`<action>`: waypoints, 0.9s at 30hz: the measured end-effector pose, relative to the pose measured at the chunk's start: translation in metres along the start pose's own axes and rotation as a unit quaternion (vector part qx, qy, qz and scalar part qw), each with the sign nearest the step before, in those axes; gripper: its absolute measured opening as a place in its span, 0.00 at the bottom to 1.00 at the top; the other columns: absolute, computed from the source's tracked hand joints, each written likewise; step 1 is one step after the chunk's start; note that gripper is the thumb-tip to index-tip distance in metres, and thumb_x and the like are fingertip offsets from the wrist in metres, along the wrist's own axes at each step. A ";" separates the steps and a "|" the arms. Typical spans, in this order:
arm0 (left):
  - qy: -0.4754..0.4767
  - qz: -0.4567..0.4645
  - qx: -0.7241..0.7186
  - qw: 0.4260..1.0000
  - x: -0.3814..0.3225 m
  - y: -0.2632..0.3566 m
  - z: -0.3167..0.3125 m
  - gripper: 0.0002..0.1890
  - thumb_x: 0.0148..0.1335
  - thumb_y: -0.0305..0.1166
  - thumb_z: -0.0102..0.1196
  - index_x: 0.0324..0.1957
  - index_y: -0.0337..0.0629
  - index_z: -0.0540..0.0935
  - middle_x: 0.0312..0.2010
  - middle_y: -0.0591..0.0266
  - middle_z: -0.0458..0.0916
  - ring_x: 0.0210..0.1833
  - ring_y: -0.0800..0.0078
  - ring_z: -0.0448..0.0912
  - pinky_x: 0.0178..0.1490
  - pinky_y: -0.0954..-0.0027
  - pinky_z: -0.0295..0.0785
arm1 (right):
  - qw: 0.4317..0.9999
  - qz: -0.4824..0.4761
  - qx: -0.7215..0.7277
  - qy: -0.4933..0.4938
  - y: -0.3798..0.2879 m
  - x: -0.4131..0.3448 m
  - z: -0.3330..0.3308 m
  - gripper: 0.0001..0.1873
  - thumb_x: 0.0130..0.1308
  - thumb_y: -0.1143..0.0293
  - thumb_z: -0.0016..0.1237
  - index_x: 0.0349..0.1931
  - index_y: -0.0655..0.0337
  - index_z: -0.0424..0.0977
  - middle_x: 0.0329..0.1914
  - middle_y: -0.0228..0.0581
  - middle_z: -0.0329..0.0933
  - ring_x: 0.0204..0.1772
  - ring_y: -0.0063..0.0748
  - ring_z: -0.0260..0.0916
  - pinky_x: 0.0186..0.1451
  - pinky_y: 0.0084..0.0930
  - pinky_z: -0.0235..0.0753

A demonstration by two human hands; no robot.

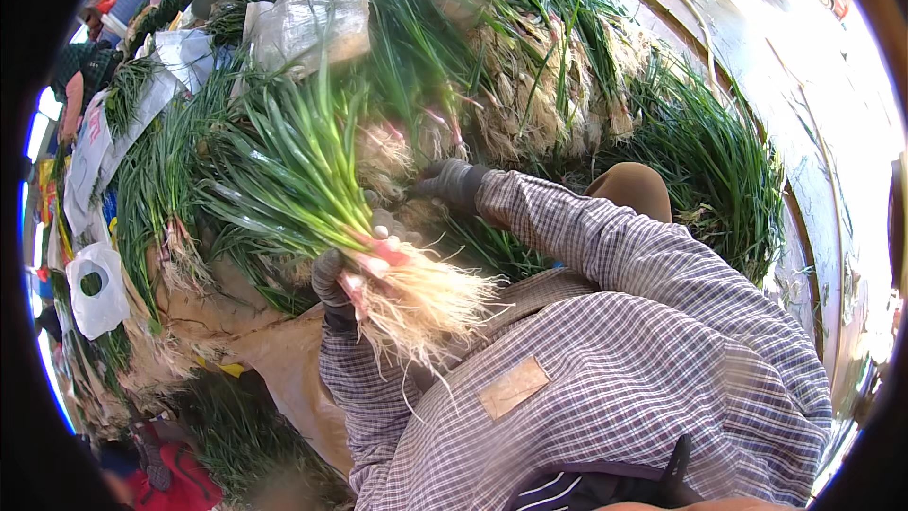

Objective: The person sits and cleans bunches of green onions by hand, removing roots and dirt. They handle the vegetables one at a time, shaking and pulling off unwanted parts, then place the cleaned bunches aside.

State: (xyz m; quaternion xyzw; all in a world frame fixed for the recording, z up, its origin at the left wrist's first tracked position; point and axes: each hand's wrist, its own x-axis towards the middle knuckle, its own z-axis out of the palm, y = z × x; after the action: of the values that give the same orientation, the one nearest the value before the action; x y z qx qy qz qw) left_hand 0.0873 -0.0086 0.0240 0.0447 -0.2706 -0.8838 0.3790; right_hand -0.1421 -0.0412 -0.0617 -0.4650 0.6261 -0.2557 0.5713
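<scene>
My left hand (333, 280), in a grey glove, is closed around a bunch of green onions (376, 248). The bunch is held tilted, its green leaves to the upper left, its pinkish bulbs and pale stringy roots towards my body. My right hand (447, 186), also gloved, is just beyond the bunch, at the roots (386, 152) of other green onions. Its fingers are blurred and partly hidden, so whether they grip anything is unclear. Blurred onion stalks (454, 124) stand just above my right hand.
More green onions with matted roots (532, 85) are heaped ahead, and a leafy pile (716, 163) lies to the right. A tan sheet (284, 348) spreads at left, near a white plastic bag (99, 291). Other people are at the left edge, one gloved hand (152, 461) at lower left.
</scene>
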 end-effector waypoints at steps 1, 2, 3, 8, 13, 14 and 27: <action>0.067 -0.001 0.039 0.997 -0.003 0.001 0.003 0.40 0.51 0.44 0.62 0.61 0.36 0.60 0.43 0.50 0.72 0.46 0.58 0.75 0.51 0.52 0.75 | 0.999 -0.032 0.041 0.011 -0.004 -0.005 0.001 0.20 0.61 0.61 0.53 0.49 0.64 0.74 0.45 0.43 0.78 0.48 0.28 0.74 0.50 0.27 0.73; 0.071 -0.011 0.068 0.995 -0.003 0.001 0.006 0.40 0.51 0.46 0.62 0.61 0.36 0.61 0.44 0.50 0.73 0.47 0.57 0.75 0.52 0.51 0.74 | 0.995 -0.058 0.085 0.017 -0.007 -0.014 -0.002 0.18 0.62 0.61 0.52 0.47 0.65 0.74 0.44 0.42 0.78 0.47 0.26 0.74 0.49 0.25 0.73; 0.090 -0.020 0.070 0.993 -0.004 0.000 0.009 0.39 0.52 0.48 0.61 0.60 0.37 0.62 0.45 0.51 0.73 0.47 0.56 0.75 0.51 0.51 0.74 | 0.989 -0.069 0.125 0.031 -0.009 -0.025 -0.007 0.17 0.63 0.62 0.51 0.45 0.66 0.75 0.42 0.42 0.78 0.46 0.25 0.74 0.48 0.24 0.73; 0.056 -0.008 0.072 0.996 0.012 -0.013 0.019 0.36 0.52 0.49 0.60 0.57 0.38 0.66 0.44 0.47 0.75 0.47 0.52 0.77 0.50 0.47 0.75 | 0.925 -0.064 0.355 -0.120 -0.013 -0.080 -0.028 0.13 0.65 0.62 0.46 0.36 0.63 0.77 0.30 0.35 0.77 0.29 0.20 0.71 0.32 0.19 0.72; 0.050 -0.127 0.094 0.986 0.026 -0.041 0.023 0.35 0.48 0.51 0.63 0.48 0.30 0.72 0.42 0.38 0.78 0.47 0.45 0.78 0.52 0.43 0.74 | 0.908 -0.087 0.363 -0.192 -0.013 -0.097 -0.015 0.13 0.63 0.64 0.49 0.40 0.66 0.77 0.36 0.34 0.78 0.42 0.21 0.72 0.51 0.24 0.71; 0.036 -0.118 0.087 0.988 0.026 -0.044 0.022 0.34 0.48 0.50 0.63 0.47 0.30 0.73 0.42 0.36 0.77 0.47 0.43 0.77 0.52 0.43 0.73 | 0.918 -0.086 0.337 -0.190 -0.013 -0.098 -0.017 0.17 0.66 0.58 0.48 0.39 0.65 0.78 0.32 0.34 0.79 0.34 0.21 0.73 0.42 0.23 0.75; 0.141 -0.123 0.062 0.980 0.021 -0.053 0.004 0.29 0.50 0.46 0.62 0.44 0.29 0.75 0.40 0.39 0.78 0.42 0.48 0.79 0.42 0.51 0.80 | 0.951 -0.220 -0.143 0.164 -0.033 -0.033 -0.005 0.11 0.64 0.67 0.46 0.44 0.61 0.73 0.23 0.39 0.75 0.23 0.30 0.75 0.22 0.25 0.72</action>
State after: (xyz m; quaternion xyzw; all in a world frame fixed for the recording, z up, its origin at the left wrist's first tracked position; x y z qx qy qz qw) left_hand 0.0372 0.0087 0.0029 0.2255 -0.2609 -0.8900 0.2983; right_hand -0.1398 -0.0277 -0.0162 -0.6195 0.6233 -0.3558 0.3180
